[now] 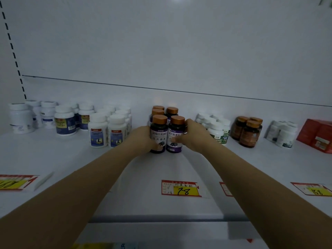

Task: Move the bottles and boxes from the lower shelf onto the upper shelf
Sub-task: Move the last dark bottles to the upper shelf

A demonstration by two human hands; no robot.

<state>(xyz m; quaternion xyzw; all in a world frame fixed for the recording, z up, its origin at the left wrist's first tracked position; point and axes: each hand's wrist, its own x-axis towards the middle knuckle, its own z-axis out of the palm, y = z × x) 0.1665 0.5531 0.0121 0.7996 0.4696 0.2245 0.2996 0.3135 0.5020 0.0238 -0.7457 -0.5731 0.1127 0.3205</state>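
**Asker:** What are you holding?

**Me:** Two dark bottles with copper caps, upright, side by side and touching. My left hand is curled round the left bottle, thumb low on its label. My right hand is curled round the right bottle, thumb pressed on the front of the label and fingers wrapped round the far side.

**Asker:** Where do they stand?

**Me:** Their bases look to be down on the white shelf, about the middle of it. They are just in front of the other dark bottles of the same kind. A price tag lies near the front edge, well apart from them.

**Asker:** How far along are you?

**Me:** A good way, I think. I take this for the upper shelf, and it already carries plenty:
- the white bottles to my left
- the green-label bottles to my right
- the amber bottles beyond those
- some small white bottles
- a red box at the far right

This pair only needs letting go.

**Asker:** And what is left below?

**Me:** I cannot tell. Only a blurred yellow thing shows at the bottom edge of my view.
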